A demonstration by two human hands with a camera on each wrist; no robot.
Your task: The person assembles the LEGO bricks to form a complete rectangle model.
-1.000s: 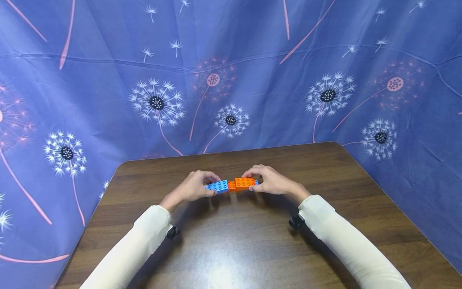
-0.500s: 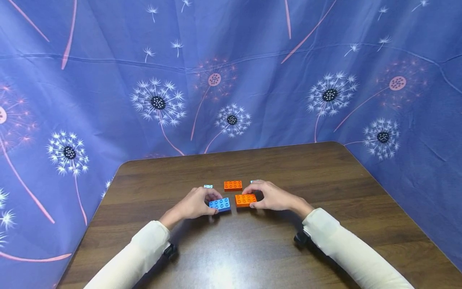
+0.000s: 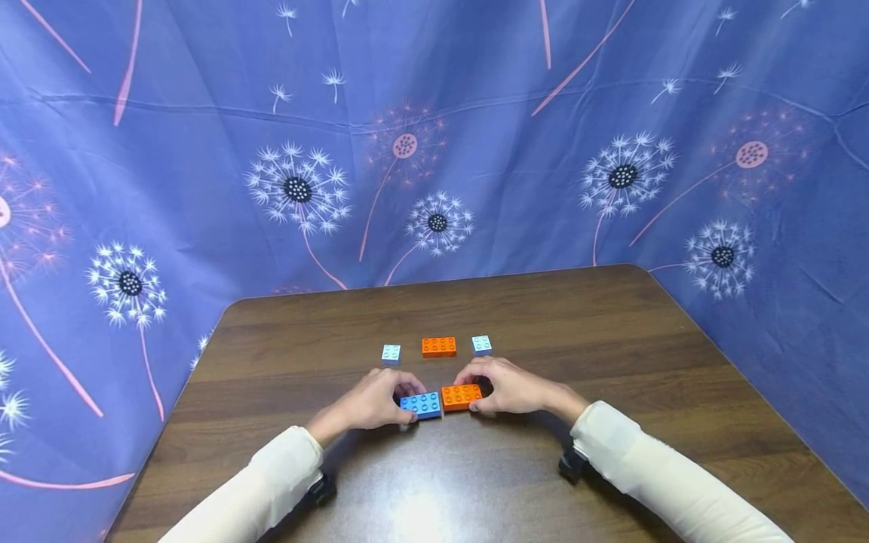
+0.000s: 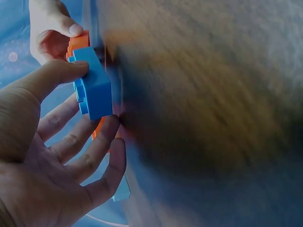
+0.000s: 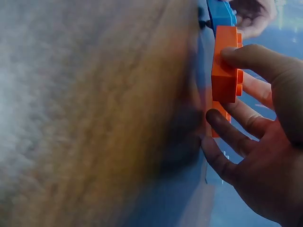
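Between thumb and fingers, my left hand (image 3: 372,400) pinches a blue toy building brick (image 3: 420,406) with two rows of studs. My right hand (image 3: 509,387) grips an orange brick (image 3: 462,397) of like size in the same way. The two bricks stand end to end, a narrow gap between them, studs up. In the left wrist view, the thumb presses the near side of the blue brick (image 4: 96,85). From the right wrist, the thumb lies on the side of the orange brick (image 5: 225,66). Whether either brick touches the table is hard to tell.
Behind the hands, a second orange brick (image 3: 438,347) lies on the wooden table (image 3: 326,324). A small light-blue brick (image 3: 391,354) sits to its left and another small light-blue brick (image 3: 481,345) to its right. A blue patterned cloth (image 3: 516,188) hangs beyond the table's far edge.
Both hands have drawn toward the person with the blue and orange bricks, away from the row behind. The gap between the held bricks has narrowed. The row of three bricks is now uncovered.
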